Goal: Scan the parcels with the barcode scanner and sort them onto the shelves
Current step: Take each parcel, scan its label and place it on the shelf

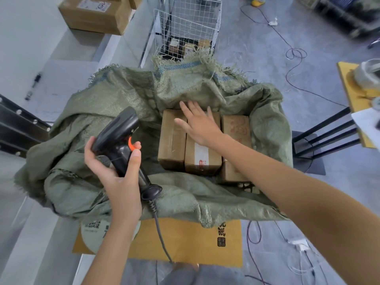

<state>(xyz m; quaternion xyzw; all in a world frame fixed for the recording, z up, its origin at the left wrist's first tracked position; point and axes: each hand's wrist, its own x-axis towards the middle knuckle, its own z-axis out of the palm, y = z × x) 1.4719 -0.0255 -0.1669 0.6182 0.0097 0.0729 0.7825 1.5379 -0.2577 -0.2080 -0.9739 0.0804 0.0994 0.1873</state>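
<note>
Three brown cardboard parcels stand side by side inside an open green woven sack [107, 103]: a left parcel [171, 140], a middle parcel [202, 157] with a white label, and a right parcel [236, 128]. My right hand [198, 122] reaches over the middle parcel with its fingers spread and straight, resting on or just above its top. My left hand [117, 173] grips the handle of a black barcode scanner [121, 138] with an orange trigger, left of the parcels. The scanner's head points up and away, and its grey cable hangs down.
The sack sits on a yellow cardboard box [185, 241]. Behind it stands a white wire basket [187, 27] with small boxes. A large carton [94, 15] lies on a white shelf at far left. Black metal frames stand left and right. Cables run over the grey floor.
</note>
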